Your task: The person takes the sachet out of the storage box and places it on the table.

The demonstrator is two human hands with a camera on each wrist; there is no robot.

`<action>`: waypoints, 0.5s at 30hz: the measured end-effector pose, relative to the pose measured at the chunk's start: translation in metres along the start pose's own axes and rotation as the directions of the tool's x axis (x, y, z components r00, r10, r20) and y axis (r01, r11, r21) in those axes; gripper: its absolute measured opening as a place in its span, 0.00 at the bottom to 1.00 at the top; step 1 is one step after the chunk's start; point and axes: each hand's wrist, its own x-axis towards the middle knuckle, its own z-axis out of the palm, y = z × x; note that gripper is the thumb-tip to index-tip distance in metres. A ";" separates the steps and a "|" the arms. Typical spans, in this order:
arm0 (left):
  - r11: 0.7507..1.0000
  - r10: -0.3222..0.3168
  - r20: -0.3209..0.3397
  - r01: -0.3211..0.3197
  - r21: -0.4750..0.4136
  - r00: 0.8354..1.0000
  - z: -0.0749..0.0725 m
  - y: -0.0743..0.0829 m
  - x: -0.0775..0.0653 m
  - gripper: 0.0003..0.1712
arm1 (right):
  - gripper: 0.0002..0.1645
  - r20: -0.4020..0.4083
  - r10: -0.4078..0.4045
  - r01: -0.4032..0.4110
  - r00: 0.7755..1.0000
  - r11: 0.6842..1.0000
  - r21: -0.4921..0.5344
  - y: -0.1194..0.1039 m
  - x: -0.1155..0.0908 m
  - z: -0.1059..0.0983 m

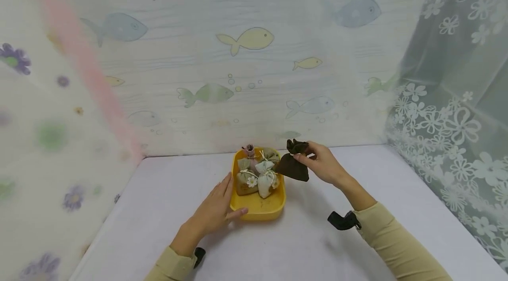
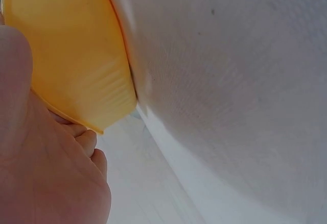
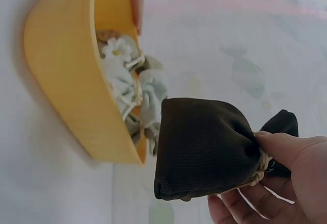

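Observation:
A dark brown drawstring pouch (image 1: 293, 167) hangs from my right hand (image 1: 323, 164), just right of the yellow bin (image 1: 259, 215). In the right wrist view, thumb and fingers pinch the pouch (image 3: 204, 147) at its gathered, cord-tied neck. My left hand (image 1: 212, 208) rests against the bin's near-left corner, fingers extended along the left side and thumb at the front rim. Inside the bin sit several small tied pouches: a pale green one (image 1: 267, 184), a beige-and-brown one with a white flower (image 1: 246, 184), a pink one (image 1: 248, 152) and an olive one (image 1: 271, 155) behind.
The bin stands on a white-covered table (image 1: 166, 210), near its far edge. A fish-print curtain (image 1: 246, 73) hangs behind. Flowered sheets (image 1: 71, 148) and a lace-patterned translucent curtain (image 1: 456, 140) flank the sides.

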 end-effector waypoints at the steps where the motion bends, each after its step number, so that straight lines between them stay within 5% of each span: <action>1: 1.000 0.000 0.001 0.000 -0.001 1.000 0.000 0.001 0.000 0.62 | 0.12 -0.004 0.003 -0.003 1.000 1.000 -0.002 0.002 0.000 -0.002; 15: 1.000 -0.002 0.002 0.002 0.010 1.000 0.001 0.000 0.001 0.61 | 0.13 -0.034 0.022 -0.024 0.999 0.998 -0.053 0.031 0.001 -0.016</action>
